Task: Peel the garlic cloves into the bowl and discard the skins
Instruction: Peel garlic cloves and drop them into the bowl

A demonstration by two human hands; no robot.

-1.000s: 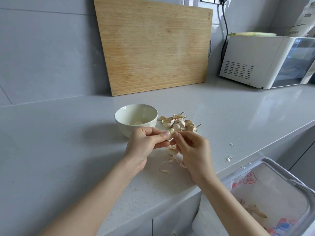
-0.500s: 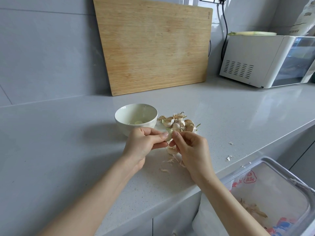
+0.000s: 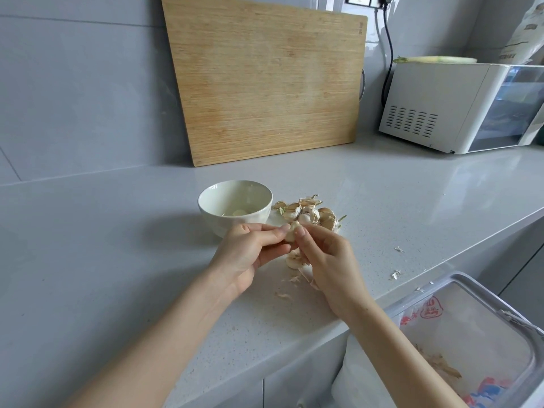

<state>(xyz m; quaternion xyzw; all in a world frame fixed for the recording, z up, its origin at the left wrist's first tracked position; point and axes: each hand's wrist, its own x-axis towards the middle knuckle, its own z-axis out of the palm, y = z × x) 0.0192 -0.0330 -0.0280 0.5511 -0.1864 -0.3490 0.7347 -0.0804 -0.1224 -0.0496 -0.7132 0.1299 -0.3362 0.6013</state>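
The left hand [image 3: 250,251] and right hand [image 3: 326,260] meet just in front of the bowl [image 3: 215,219]. The left grip pinches a garlic clove [image 3: 291,231] between thumb and fingertips, and the right grip pinches its tip, probably at the skin. A peeled clove [image 3: 239,212] lies in the bowl, with the unpeeled pile [image 3: 312,213] just to its right. Squeezed too hard, the clove could pop free and roll off the tabletop [image 3: 117,245]. Torn skin may land beside the bin [image 3: 459,276], not inside.
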